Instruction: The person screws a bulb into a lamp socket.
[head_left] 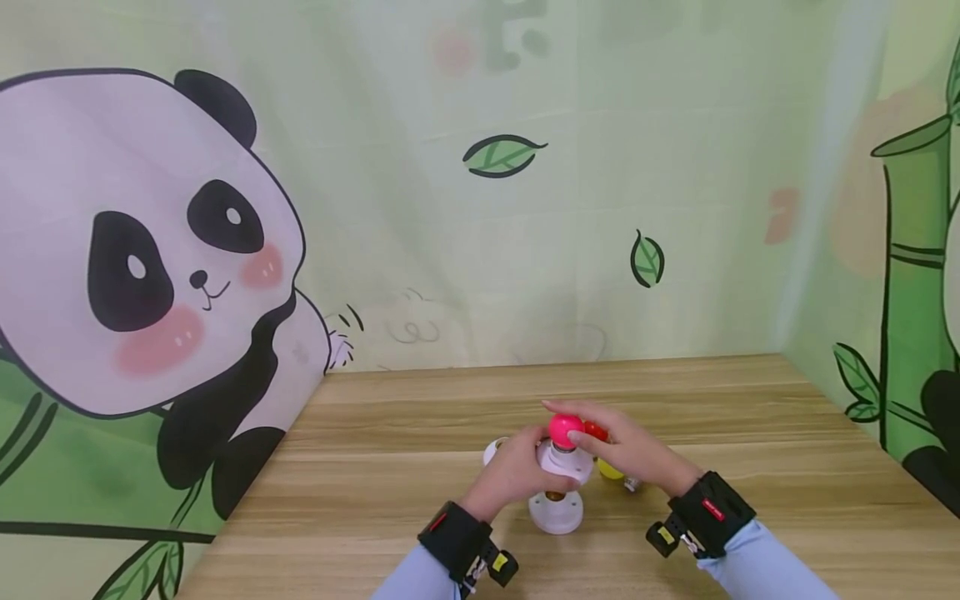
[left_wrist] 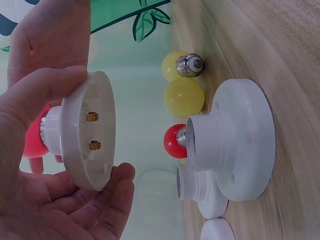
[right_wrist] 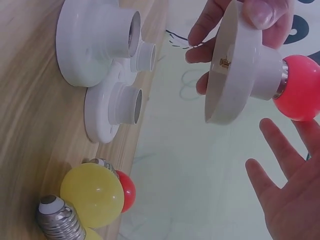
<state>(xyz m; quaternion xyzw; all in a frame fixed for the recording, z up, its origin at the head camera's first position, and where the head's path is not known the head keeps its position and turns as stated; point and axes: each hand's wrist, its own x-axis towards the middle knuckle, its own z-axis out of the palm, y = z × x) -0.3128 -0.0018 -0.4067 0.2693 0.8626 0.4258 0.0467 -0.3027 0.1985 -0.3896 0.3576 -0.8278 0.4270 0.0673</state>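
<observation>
A round pinkish-red bulb (head_left: 566, 432) sits with its metal base in a white lamp socket (right_wrist: 235, 70). My left hand (head_left: 513, 471) grips this socket by its wide base, off the table. Two brass terminals show on its underside in the left wrist view. My right hand (head_left: 630, 446) is at the bulb, thumb at its near side and a straight finger reaching past its top. In the right wrist view the fingers (right_wrist: 280, 145) are extended and spread beside the bulb. Below the held socket, another white socket (left_wrist: 240, 140) stands upright on the table.
On the wooden table (head_left: 360, 517), more white sockets (right_wrist: 110, 112) stand beyond the nearest one. Yellow bulbs (left_wrist: 184, 97) and a red bulb (left_wrist: 175, 141) lie at the right. A panda-print cloth (head_left: 570, 208) hangs behind the table and along its sides.
</observation>
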